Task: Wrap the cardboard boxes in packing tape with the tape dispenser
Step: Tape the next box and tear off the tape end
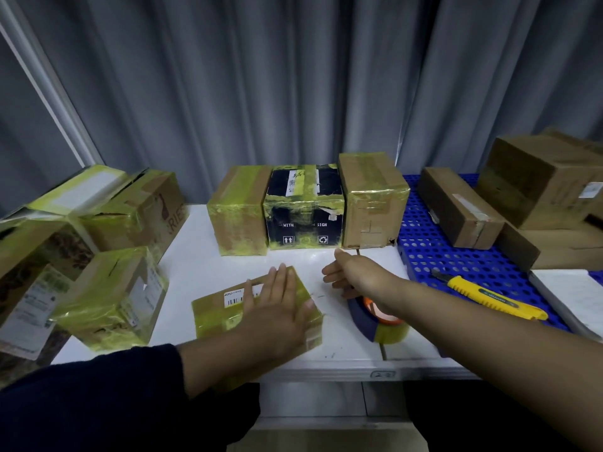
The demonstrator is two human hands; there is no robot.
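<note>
Left hand is flat on top of the small taped box near the front edge of the bench, fingers straight and lying close together, thumb out over the box's right corner. Right hand hangs over the middle of the bench with its fingers loosely parted, gripping nothing. Its forearm crosses above the tape dispenser, which sits on the bench just to the right of that small box, with its roll toward the front edge. Along the back edge three wrapped boxes stand side by side and touching: a brown one, a dark printed one and another brown one. At the left end is a heap of taped boxes. Off the right end, a blue perforated pallet carries plain brown boxes and a yellow utility knife. Grey curtain behind it all.
</note>
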